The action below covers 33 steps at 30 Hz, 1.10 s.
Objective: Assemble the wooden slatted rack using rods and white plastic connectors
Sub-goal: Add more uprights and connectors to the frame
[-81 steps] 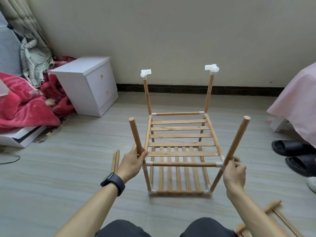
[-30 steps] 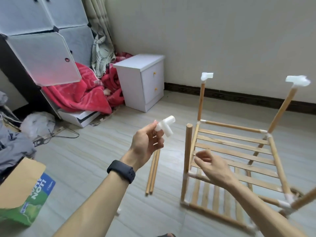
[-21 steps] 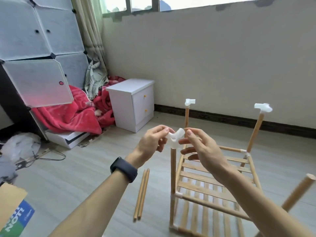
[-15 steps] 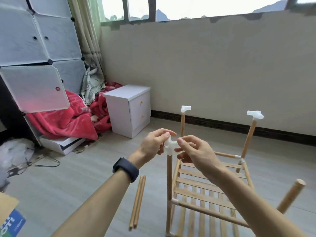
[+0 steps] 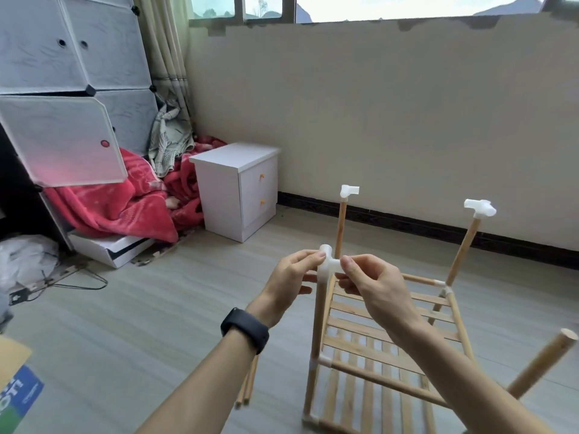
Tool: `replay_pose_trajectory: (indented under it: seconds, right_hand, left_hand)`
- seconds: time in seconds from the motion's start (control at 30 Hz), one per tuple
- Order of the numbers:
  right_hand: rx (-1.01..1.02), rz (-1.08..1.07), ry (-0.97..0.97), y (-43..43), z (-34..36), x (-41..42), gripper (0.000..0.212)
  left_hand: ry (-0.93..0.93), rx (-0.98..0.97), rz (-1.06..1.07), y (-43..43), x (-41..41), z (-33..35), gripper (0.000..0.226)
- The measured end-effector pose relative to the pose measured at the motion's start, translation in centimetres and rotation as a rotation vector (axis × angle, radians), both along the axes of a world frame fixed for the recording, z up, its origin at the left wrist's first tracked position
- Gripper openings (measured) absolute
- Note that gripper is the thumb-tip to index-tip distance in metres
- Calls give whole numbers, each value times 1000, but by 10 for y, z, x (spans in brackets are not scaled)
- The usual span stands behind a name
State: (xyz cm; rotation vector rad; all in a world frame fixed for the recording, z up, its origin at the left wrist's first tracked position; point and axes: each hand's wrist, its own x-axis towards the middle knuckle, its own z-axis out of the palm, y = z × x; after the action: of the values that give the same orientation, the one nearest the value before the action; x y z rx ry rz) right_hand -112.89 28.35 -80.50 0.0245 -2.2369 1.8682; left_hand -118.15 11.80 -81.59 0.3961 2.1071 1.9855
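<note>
Head camera looks down at two bare arms reaching out over the floor (image 5: 141, 308). A cardboard box (image 5: 15, 393) pokes in at the lower left edge of the frame. Two thin loose rods (image 5: 247, 389) lie flat on the floor just left of the rack (image 5: 376, 336). A wide stretch of grey plank floor runs up the left side. At the lower right, a thick round rod (image 5: 542, 364) sticks up and leans out toward the right edge, its top bare wood.

In the middle, the left hand (image 5: 291, 277), with a black watch (image 5: 244, 328) on its wrist, meets the right hand (image 5: 372, 286) at one white connector (image 5: 327, 263). The left fingers (image 5: 308, 256) pinch its left side. The right fingers (image 5: 351, 263) pinch its short right arm. The connector sits on top of the near left rod (image 5: 318, 324), which stands straight up from the rack's corner. It is smooth plastic made of short round tubes. The rack has flat, pale wood slats with thin round rods along its edges.

Farther back, two more rods stand up, each with a white cap: the back left connector (image 5: 348, 191) and the back right connector (image 5: 479, 208). Behind them are a small white cabinet (image 5: 238, 189), a red blanket (image 5: 119, 208) and a plain wall (image 5: 376, 120).
</note>
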Motion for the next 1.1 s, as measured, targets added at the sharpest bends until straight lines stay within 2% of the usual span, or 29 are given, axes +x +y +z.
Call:
replay_pose_trajectory:
  seconds: [0.17, 0.23, 0.4, 0.6, 0.97, 1.1]
  right_hand:
    - [-99, -5, -27, 1, -7, 3, 26]
    - [-80, -10, -5, -4, -10, 3, 29]
    - [-54, -45, 25, -6, -12, 3, 18]
    - [15, -73, 45, -10, -11, 4, 18]
    - [-17, -50, 18, -6, -10, 5, 19]
    - [39, -60, -1, -4, -19, 6, 33]
  left_hand:
    - [-10, 109, 42, 14, 4, -14, 45]
    - [7, 136, 56, 17, 5, -19, 46]
    - [-30, 203, 60, 20, 9, -26, 57]
    - [-69, 279, 65, 22, 12, -29, 56]
    - [-80, 285, 89, 20, 15, -26, 69]
    - [-80, 193, 57, 15, 12, -30, 65]
